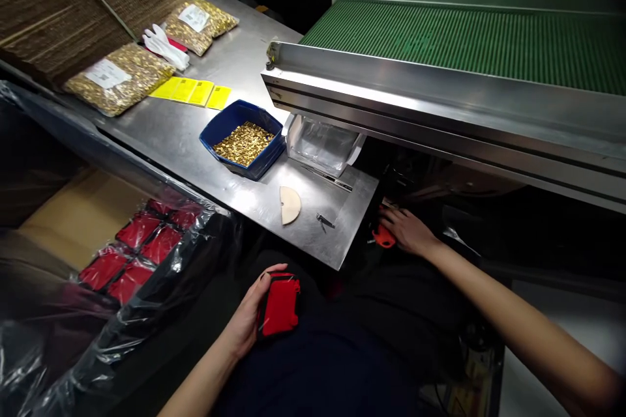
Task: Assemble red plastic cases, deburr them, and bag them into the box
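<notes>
My left hand [252, 306] is closed around a flat rectangular case [281, 305], red on its face with black edges, low in front of my lap. My right hand [408, 229] reaches into the shadow beyond the table corner. Its fingers are curled at a glossy orange-red plastic piece [384, 236], partly hidden by the hand and the dark. On the metal table's near end lie a pale half-round disc [290, 206] and a small dark metal part [325, 221]. Behind them a blue bin [227, 118] holds many small gold-coloured metal pieces [246, 142].
A green ribbed conveyor [440, 39] with a metal side rail runs above right. A clear tray [325, 143] sits under its end. Bags of gold pieces [120, 78], yellow labels [186, 90] and white gloves [165, 47] lie farther back. A plastic-lined carton [63, 208] holds several red packs [139, 231].
</notes>
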A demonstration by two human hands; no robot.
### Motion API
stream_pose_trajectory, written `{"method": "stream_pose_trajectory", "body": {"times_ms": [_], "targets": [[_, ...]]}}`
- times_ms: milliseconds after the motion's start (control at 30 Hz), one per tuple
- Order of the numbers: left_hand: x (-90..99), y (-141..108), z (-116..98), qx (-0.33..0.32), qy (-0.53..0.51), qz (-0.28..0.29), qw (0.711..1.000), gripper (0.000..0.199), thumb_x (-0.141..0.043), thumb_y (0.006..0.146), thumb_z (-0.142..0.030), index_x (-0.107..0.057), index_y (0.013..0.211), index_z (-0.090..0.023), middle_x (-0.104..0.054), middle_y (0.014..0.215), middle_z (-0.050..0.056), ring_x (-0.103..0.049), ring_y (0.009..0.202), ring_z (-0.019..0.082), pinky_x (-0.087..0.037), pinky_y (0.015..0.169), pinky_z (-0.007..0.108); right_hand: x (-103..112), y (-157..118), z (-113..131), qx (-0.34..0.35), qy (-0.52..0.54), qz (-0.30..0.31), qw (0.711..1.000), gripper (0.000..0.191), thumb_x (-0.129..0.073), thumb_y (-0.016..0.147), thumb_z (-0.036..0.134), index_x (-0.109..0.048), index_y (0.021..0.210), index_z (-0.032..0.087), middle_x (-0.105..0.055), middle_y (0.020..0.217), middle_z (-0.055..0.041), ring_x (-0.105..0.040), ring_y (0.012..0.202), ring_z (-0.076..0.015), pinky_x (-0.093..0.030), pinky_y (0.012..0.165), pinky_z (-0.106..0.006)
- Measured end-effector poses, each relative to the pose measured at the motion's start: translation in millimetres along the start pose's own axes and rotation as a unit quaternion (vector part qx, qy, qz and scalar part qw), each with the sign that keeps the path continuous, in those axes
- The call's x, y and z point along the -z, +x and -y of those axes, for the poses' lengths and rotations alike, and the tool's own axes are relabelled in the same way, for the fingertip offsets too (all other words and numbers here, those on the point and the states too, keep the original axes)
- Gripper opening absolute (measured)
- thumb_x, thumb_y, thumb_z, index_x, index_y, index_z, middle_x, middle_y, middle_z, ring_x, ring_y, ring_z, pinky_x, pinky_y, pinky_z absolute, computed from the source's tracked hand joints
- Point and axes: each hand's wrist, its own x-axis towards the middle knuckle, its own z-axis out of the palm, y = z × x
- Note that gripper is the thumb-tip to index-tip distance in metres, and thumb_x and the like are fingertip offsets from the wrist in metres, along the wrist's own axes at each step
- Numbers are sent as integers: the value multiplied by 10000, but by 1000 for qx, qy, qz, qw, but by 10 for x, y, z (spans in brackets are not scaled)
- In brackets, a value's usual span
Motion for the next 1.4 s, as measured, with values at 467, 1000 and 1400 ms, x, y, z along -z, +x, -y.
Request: {"method": "stream_pose_trajectory", "body": {"times_ms": [467, 1000, 1400], "targets": [[-267, 12, 17, -50, 171, -36, 983, 528, -799, 818, -532, -671, 1223, -218, -785, 1036, 87, -731, 843, 255, -595, 714, 317, 236, -514, 1820, 41, 104, 104, 988, 257, -607, 894, 363, -684, 982, 134, -758, 834, -129, -726, 722, -282, -472, 660, -341], [-204, -175, -152, -52, 331, 105, 936, 752, -775, 840, -443, -484, 1519, -304, -651, 1391, 119, -654, 1197, 361, -514, 1057, 489, 651, -704, 1607, 29, 125, 129, 983, 436, -662, 892, 587, -752, 759, 182, -746, 684, -86, -730, 642, -264, -386, 546, -301], [-422, -76, -266, -197, 826, 227, 477, 1241, -685, 737, -78, 141, 1648, -246, -527, 1527, 190, -528, 1316, 387, -438, 1089, 547, 1095, -319, 1420, 24, 99, 159, 982, 488, -705, 818, 653, -792, 895, 180, -771, 797, -97, -736, 742, -274, -391, 569, -293]]}}
